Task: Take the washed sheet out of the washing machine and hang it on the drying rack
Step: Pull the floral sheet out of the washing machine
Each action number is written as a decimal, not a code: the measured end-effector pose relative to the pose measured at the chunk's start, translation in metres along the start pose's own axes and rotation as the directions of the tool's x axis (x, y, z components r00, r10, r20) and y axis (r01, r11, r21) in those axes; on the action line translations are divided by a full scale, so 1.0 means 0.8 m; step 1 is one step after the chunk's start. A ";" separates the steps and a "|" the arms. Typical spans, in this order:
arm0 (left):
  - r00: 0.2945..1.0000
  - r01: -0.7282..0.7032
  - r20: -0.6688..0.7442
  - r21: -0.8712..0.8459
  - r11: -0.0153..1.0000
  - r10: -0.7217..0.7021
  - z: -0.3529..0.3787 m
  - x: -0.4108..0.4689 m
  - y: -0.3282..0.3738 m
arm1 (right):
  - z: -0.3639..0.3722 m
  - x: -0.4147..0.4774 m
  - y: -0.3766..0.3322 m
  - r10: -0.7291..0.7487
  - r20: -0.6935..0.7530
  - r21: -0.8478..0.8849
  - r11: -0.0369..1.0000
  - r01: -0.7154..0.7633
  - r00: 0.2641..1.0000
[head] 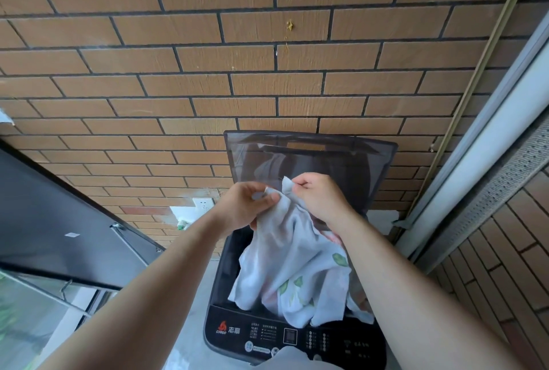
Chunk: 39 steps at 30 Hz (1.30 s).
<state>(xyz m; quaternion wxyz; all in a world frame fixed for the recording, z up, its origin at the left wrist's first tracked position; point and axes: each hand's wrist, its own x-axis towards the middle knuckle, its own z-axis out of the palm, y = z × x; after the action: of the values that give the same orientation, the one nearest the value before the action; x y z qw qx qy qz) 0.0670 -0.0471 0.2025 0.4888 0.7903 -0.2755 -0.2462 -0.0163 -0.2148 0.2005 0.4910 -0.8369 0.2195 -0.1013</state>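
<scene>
Task approx. at the early stage: the top-load washing machine [297, 337] stands w/ its lid [312, 155] up against the brick wall [237, 57], and the sheet [297, 265], pale blue-white w/ green leaf print, is only partly out. Its upper edge is raised above the opening, the bulk hangs down in folds, and the lower folds drape over the front rim just above the control panel [285, 335]; how much is left down in the tub can't be told, cloth hides it. Left to do, in my judgement: pull the rest clear, carry it off, spread it on the drying rack, which isn't in view. Grip: left hand [246, 206] has fingers curled round a bunch of the top edge, thumb pressed onto the cloth. Right hand [320, 200], close beside it, pinches a small corner between thumb and fingertips, the other fingers curled in. Both hands are clasped on the fabric at nearly the same spot, so the sheet hangs as one bundle, not spread.
</scene>
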 end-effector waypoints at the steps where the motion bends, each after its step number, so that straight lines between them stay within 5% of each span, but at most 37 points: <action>1: 0.999 -0.032 -0.036 0.075 0.997 0.035 0.002 0.001 -0.002 | 0.000 -0.002 0.000 0.000 0.014 0.010 1.000 0.000 1.000; 6: 0.996 -0.090 -0.017 0.129 0.988 0.093 0.003 0.007 -0.009 | 0.005 -0.009 0.001 -0.058 0.110 0.028 0.998 0.055 0.992; 14: 0.994 -0.004 -0.107 -0.109 0.994 -0.008 0.014 0.001 -0.008 | 0.003 -0.018 0.003 -0.029 0.123 0.077 0.997 0.020 0.992; 19: 0.964 -0.006 -0.265 -0.052 0.999 -0.008 0.013 0.006 -0.010 | -0.002 -0.023 -0.002 0.043 0.064 0.011 0.999 -0.044 0.997; 25: 0.952 -0.014 -0.289 0.292 0.956 0.102 -0.003 0.012 -0.014 | -0.016 -0.027 0.011 0.148 0.335 -0.462 0.887 0.025 0.931; 30: 0.949 -0.012 -0.293 0.333 0.943 0.115 -0.019 0.018 -0.002 | -0.023 -0.029 0.020 0.239 0.326 -0.495 0.867 -0.050 0.915; 35: 0.900 0.003 -0.395 0.426 0.905 0.183 -0.051 0.029 0.009 | -0.048 -0.022 0.024 0.344 0.201 -0.715 0.692 -0.103 0.917; 39: 0.800 0.076 -0.579 0.360 0.930 0.159 -0.060 0.040 0.009 | -0.061 -0.018 0.024 0.271 -0.079 -0.650 0.716 -0.256 0.959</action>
<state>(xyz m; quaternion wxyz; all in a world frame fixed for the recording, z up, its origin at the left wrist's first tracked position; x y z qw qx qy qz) 0.1205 -0.0406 0.2248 0.3999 0.8977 -0.1654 0.0825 -0.0530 -0.2539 0.2092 0.1792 -0.9165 0.3523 0.0616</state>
